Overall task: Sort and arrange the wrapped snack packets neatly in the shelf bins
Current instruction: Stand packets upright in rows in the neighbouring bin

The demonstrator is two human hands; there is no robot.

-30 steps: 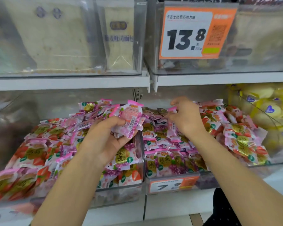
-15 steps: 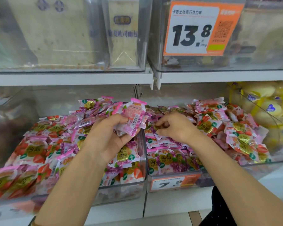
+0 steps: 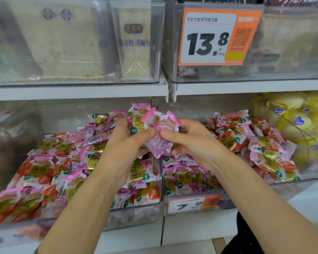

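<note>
Store shelving in white, two tiers in view. Up top, clear boxes with pale bread packs, blurred, plus an orange price tag reading 13.8. Below, two clear bins side by side. Heaped in the left bin, pink-edged snack packets, mostly strawberry print, some purple mixed in toward the back. Heaped likewise in the right bin, strawberry print to the right and grape-print ones along the front left. On that bin's front, a small tag reading 7.9. Further right, yellow wrapped goods behind another clear wall.

Both hands raised over the divide between the two bins, close together. On the left hand, fingers curled round a bunch of packets, thumb laid across the front, packet tops fanning up above the fingers. On the right hand, thumb and curled fingers pinching a pinkish-purple packet at the near side of that bunch, thumb tip almost meeting the other thumb. Bunch held up in the air above the heaps; contact with the packets beneath impossible to tell. At the lower right edge, dark cloth.
</note>
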